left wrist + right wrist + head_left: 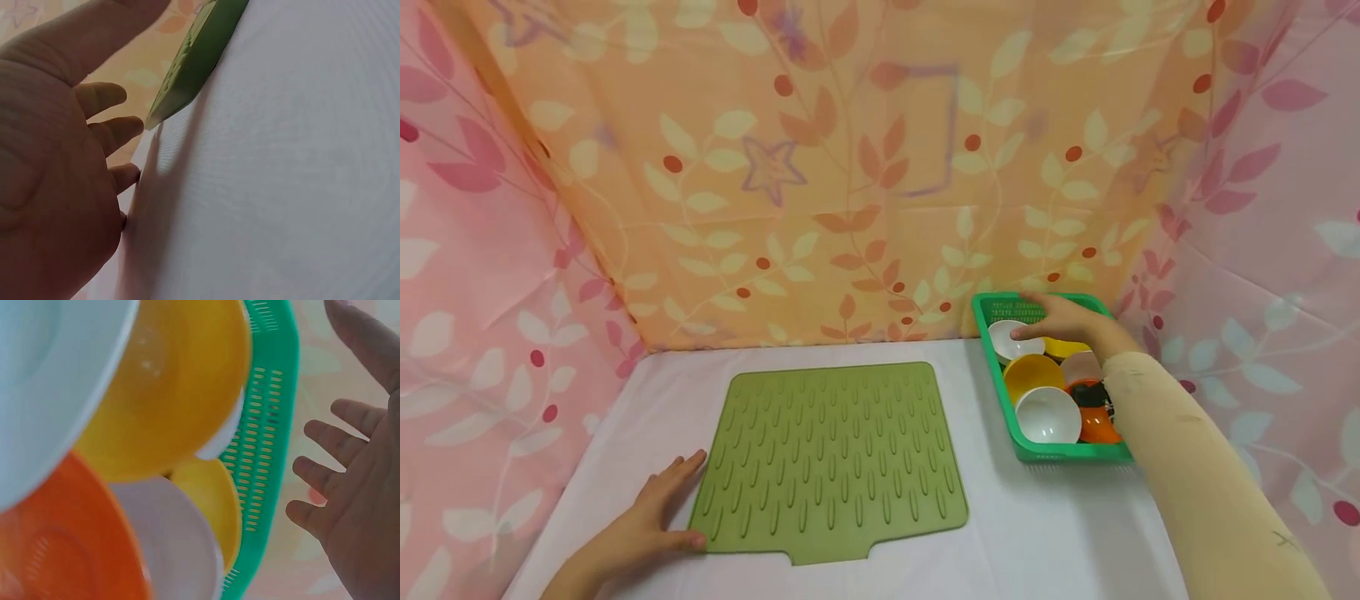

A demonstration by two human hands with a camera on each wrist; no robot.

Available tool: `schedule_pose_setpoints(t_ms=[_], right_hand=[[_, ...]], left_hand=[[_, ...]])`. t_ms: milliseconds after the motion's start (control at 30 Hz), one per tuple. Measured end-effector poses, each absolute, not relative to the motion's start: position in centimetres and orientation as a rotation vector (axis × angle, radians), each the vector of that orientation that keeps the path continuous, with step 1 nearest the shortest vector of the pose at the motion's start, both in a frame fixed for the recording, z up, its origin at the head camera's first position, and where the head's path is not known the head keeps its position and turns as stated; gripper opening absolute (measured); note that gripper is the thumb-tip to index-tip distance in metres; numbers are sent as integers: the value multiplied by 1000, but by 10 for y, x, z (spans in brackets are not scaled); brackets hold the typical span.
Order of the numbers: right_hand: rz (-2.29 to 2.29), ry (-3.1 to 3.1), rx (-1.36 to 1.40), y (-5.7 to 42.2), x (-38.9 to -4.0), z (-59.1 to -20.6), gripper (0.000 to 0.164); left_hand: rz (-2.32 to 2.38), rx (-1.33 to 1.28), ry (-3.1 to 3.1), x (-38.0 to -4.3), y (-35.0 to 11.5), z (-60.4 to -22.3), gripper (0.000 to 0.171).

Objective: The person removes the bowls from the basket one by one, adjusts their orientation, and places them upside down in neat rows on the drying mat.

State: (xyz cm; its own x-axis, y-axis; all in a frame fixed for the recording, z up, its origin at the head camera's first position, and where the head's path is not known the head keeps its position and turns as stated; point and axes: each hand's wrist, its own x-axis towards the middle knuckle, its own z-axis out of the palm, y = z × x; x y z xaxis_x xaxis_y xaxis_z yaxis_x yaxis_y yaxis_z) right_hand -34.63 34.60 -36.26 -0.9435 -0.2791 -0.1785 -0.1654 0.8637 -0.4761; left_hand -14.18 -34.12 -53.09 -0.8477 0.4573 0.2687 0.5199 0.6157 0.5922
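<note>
My left hand [647,521] rests at the left edge of a green ridged drying mat [831,467], fingers spread, thumb at its near left corner. In the left wrist view the palm shows bare beside the mat's edge. Over the far side of a green plastic basket [1004,400] reaches my right hand [1067,321], its thumb overlapping a white bowl [1006,343]. Its fingers look extended in the right wrist view, with nothing in the palm. Inside the basket sit a yellow bowl [1032,375], a nearer white bowl [1047,421], an orange bowl [1099,429] and a pale pinkish bowl [172,531].
White cloth [992,533] covers the table under mat and basket. A floral orange curtain [850,150] rises behind it, and pink patterned curtains [490,250] close off the left and right sides. The basket stands close to the back right corner.
</note>
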Motion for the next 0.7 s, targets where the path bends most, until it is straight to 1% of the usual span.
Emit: schedule_pose_setpoints(t_ms=[233, 433, 700], right_hand=[[-704, 2757, -282, 346, -358, -388, 109], [-743, 2719, -262, 337, -358, -396, 107], [-717, 2703, -210, 337, -358, -409, 112]], left_hand=[[-1021, -742, -2812, -139, -339, -531, 105], [-998, -710, -2822, -138, -337, -534, 102], [-978, -727, -2827, -142, -337, -535, 101]])
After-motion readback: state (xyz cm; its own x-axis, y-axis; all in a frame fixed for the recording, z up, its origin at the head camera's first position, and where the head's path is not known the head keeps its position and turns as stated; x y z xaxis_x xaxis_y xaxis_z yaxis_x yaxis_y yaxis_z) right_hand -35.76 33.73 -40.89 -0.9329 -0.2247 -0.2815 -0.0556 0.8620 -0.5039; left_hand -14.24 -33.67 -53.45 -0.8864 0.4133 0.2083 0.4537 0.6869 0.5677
